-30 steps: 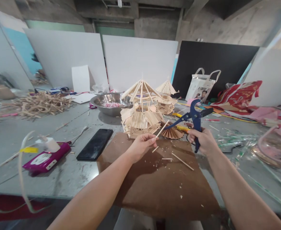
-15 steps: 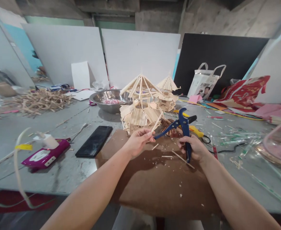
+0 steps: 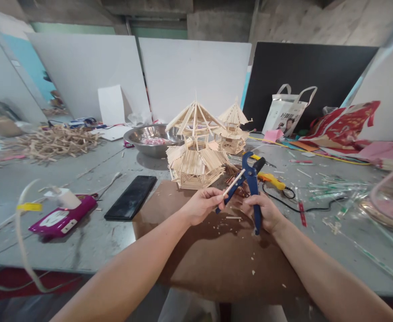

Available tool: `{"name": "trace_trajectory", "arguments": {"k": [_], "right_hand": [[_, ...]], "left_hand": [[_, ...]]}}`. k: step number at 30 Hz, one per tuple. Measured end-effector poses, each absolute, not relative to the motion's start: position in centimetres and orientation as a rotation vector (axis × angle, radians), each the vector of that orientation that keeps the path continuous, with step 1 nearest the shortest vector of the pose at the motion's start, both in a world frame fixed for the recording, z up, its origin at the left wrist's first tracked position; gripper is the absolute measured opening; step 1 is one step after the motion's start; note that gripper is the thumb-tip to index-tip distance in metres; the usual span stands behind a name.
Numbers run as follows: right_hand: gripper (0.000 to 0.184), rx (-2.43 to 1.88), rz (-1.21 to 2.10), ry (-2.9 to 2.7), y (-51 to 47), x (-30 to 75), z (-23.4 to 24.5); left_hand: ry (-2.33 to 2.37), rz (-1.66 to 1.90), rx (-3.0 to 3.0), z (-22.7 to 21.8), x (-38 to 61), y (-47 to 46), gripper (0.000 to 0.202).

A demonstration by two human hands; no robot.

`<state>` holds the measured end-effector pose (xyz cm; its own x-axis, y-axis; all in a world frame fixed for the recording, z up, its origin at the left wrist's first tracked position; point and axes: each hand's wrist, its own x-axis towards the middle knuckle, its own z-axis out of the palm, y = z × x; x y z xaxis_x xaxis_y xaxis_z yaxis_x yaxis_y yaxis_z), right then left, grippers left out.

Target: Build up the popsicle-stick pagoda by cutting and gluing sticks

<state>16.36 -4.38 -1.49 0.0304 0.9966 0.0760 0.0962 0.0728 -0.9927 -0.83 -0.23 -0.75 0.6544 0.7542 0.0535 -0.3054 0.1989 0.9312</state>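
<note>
- Pinched between the thumb and fingertips of our left hand [image 3: 201, 205] is a thin wooden stick [image 3: 234, 182], which slants up and to the right above the brown board [image 3: 213, 268].
- Our right hand [image 3: 262, 211] is clenched around the handles of the blue cutter [image 3: 253, 188], which stands nearly upright with its head at the top.
- We see the stick's far end reach the cutter's head. It seems to lie at the blade, but the view is too small for us to say whether the jaws bite on it.
- Both our hands are close together over the far part of the board, which is speckled with pale chips.
- Just beyond our hands stands a stick-built pavilion [image 3: 196, 156] with a pointed roof. A smaller pavilion [image 3: 233, 129] stands behind it to the right.
- We find a steel bowl [image 3: 149, 139] behind the larger model to the left. A black phone [image 3: 131, 191] lies flat on the grey table [image 3: 92, 250] just left of the board.
- Farther left lies a purple pack [image 3: 62, 217], and well beyond it a heap of loose sticks [image 3: 55, 141].
- Right of the cutter, a yellow-handled tool [image 3: 272, 180] lies on the table. A white carrier bag [image 3: 288, 114] stands against the dark panel behind.
</note>
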Motion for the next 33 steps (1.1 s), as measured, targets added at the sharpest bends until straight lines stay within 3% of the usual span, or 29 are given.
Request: {"name": "trace_trajectory", "arguments": {"k": [5,11,14,20,33], "right_hand": [[0.025,-1.065,1.064,-1.228,-4.5,16.4,-0.9],[0.034,-1.524,0.376,-1.501,-3.8,18.2,-0.4],[0.046,-1.609,0.196,-1.776,-3.7,18.2,-0.7],[0.056,-1.667,0.208,-1.975,-4.1,17.1,-0.8],[0.056,-1.722,0.219,-2.072,-4.4,16.5,-0.5]], "left_hand": [[0.429,0.861,1.119,-0.1,-1.3,0.1,0.021],[0.406,1.008,1.152,0.8,-2.8,0.8,0.049],[0.437,0.990,1.156,0.8,-2.8,0.8,0.062],[0.470,0.978,1.173,0.7,-2.6,0.7,0.074],[0.508,0.967,1.268,0.2,-2.2,0.5,0.079]]}}
